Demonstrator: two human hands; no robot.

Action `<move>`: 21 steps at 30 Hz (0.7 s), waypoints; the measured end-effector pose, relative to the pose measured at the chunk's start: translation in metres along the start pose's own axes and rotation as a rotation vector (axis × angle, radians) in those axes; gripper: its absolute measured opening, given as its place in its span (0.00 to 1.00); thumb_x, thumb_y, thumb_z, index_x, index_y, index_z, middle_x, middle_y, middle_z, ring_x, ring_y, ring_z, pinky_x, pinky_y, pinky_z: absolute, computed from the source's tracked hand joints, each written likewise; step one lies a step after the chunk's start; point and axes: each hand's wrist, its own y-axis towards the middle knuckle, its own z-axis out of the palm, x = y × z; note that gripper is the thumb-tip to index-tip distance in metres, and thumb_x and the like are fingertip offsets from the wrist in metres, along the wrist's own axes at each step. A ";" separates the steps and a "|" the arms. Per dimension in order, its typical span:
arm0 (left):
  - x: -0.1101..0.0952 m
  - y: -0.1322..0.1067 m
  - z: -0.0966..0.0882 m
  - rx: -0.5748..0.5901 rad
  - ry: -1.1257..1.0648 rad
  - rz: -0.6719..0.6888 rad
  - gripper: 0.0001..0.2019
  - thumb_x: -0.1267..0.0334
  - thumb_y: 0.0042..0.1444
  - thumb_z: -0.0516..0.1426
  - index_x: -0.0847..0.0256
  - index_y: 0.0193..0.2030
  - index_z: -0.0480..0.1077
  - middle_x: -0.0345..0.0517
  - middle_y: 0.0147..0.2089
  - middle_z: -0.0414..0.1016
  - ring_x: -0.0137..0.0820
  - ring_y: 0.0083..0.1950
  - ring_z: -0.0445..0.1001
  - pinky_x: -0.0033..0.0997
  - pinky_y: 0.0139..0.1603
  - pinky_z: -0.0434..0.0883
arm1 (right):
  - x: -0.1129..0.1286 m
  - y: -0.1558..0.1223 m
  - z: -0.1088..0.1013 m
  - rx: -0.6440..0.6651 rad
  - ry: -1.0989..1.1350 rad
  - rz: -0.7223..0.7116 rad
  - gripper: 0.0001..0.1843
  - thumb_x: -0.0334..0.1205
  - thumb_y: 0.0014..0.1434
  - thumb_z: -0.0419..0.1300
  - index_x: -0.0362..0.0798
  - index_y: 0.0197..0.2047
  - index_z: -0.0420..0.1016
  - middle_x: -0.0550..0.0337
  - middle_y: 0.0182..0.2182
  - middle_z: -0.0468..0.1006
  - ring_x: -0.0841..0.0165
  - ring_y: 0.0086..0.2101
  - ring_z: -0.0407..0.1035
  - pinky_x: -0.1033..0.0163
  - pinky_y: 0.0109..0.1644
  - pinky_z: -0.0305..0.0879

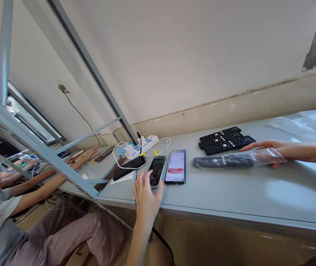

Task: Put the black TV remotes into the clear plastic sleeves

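Our left hand (147, 197) lies at the near edge of the grey table (257, 201), fingers loosely spread and gripping nothing, their tips resting on the lower end of a phone in a pale case (156, 172) whose dark screen is lit. Our right hand (280, 150) comes in from the right, fingers stretched nearly flat at the loose end of a clear plastic sleeve (268, 157); whether they pinch the film we cannot tell. Inside that sleeve lies one black remote control (223, 162), lengthwise on the table and near the middle of it.

As things lie, one remote is sleeved, while the stack of black remotes (226, 140) just behind it is bare, so by our judgement most of the work is left.

Just right of the cased phone sits a second phone (176, 168), screen bright. To the left lies a dark flat device (129, 168), and behind it a white power strip (144, 144) with white leads looping round. A black cable (162, 240) drops over the table edge beside our wrist, the one thing close enough to snag. Far left, beyond a slanting metal frame (50, 155), a co-worker's arm (50, 183) reaches over the next table, well apart from ours.
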 end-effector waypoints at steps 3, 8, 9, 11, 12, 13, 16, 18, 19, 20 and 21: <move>0.000 0.000 -0.001 0.097 0.049 -0.014 0.21 0.52 0.56 0.50 0.57 0.53 0.67 0.56 0.60 0.63 0.49 0.65 0.57 0.58 0.62 0.56 | 0.004 -0.002 0.000 0.018 -0.034 0.019 0.49 0.69 0.29 0.64 0.53 0.53 0.69 0.51 0.38 0.71 0.65 0.34 0.66 0.64 0.32 0.68; -0.007 0.003 -0.005 0.190 0.089 -0.033 0.20 0.53 0.56 0.51 0.54 0.53 0.68 0.54 0.62 0.61 0.47 0.67 0.53 0.58 0.64 0.52 | 0.013 -0.007 0.005 -0.002 -0.116 0.051 0.54 0.73 0.25 0.59 0.53 0.54 0.68 0.53 0.36 0.72 0.64 0.34 0.66 0.61 0.35 0.70; -0.008 0.003 -0.005 0.188 0.087 -0.038 0.19 0.53 0.56 0.51 0.54 0.53 0.69 0.53 0.62 0.61 0.47 0.67 0.53 0.57 0.64 0.52 | 0.015 -0.007 0.006 -0.008 -0.122 0.054 0.55 0.73 0.24 0.58 0.53 0.54 0.68 0.53 0.37 0.72 0.63 0.34 0.66 0.60 0.36 0.70; -0.010 0.002 -0.004 0.153 0.068 -0.053 0.20 0.53 0.55 0.51 0.55 0.53 0.68 0.54 0.62 0.62 0.48 0.67 0.54 0.57 0.63 0.54 | 0.016 -0.008 0.007 -0.021 -0.135 0.057 0.54 0.73 0.24 0.57 0.53 0.54 0.68 0.53 0.37 0.72 0.63 0.35 0.66 0.60 0.36 0.70; -0.010 0.001 -0.003 0.121 0.050 -0.059 0.20 0.53 0.55 0.51 0.55 0.54 0.67 0.54 0.61 0.62 0.48 0.66 0.55 0.57 0.62 0.55 | 0.017 -0.008 0.007 -0.028 -0.142 0.055 0.54 0.73 0.24 0.57 0.53 0.54 0.69 0.53 0.37 0.72 0.63 0.35 0.66 0.60 0.36 0.71; -0.010 0.000 -0.002 0.079 0.029 -0.064 0.21 0.53 0.56 0.51 0.56 0.54 0.67 0.55 0.60 0.63 0.48 0.65 0.57 0.56 0.61 0.57 | 0.016 -0.008 0.006 -0.032 -0.149 0.051 0.54 0.73 0.24 0.57 0.53 0.54 0.69 0.53 0.37 0.72 0.63 0.35 0.67 0.60 0.36 0.71; -0.007 -0.002 -0.001 -0.069 -0.033 -0.067 0.20 0.54 0.57 0.49 0.58 0.53 0.66 0.56 0.57 0.65 0.47 0.61 0.62 0.54 0.58 0.61 | 0.012 -0.006 0.004 -0.035 -0.166 0.030 0.53 0.73 0.26 0.57 0.53 0.54 0.69 0.53 0.37 0.72 0.62 0.35 0.67 0.59 0.36 0.70; -0.007 -0.002 -0.004 -0.145 -0.073 -0.050 0.18 0.54 0.57 0.48 0.58 0.50 0.66 0.56 0.56 0.66 0.46 0.59 0.63 0.53 0.56 0.62 | 0.008 -0.003 0.002 -0.036 -0.170 0.034 0.54 0.74 0.26 0.57 0.53 0.54 0.69 0.54 0.37 0.72 0.63 0.34 0.67 0.60 0.36 0.70; -0.009 -0.002 -0.007 -0.175 -0.101 -0.034 0.17 0.55 0.58 0.48 0.58 0.50 0.66 0.56 0.55 0.67 0.45 0.58 0.64 0.52 0.56 0.62 | 0.004 -0.002 0.001 -0.039 -0.167 0.039 0.54 0.75 0.26 0.57 0.53 0.55 0.69 0.54 0.37 0.72 0.64 0.34 0.66 0.60 0.36 0.70; -0.014 -0.001 -0.010 -0.198 -0.139 -0.009 0.16 0.55 0.58 0.48 0.58 0.49 0.66 0.55 0.53 0.68 0.44 0.57 0.65 0.52 0.56 0.62 | 0.001 0.000 0.001 -0.042 -0.162 0.040 0.55 0.75 0.26 0.56 0.53 0.55 0.69 0.54 0.36 0.72 0.64 0.33 0.66 0.60 0.35 0.69; -0.021 0.000 -0.014 -0.209 -0.189 0.029 0.14 0.56 0.58 0.48 0.57 0.48 0.66 0.54 0.52 0.69 0.42 0.56 0.66 0.50 0.56 0.63 | -0.003 0.003 0.000 -0.042 -0.161 0.034 0.55 0.76 0.26 0.56 0.53 0.55 0.69 0.54 0.36 0.72 0.65 0.31 0.66 0.60 0.34 0.69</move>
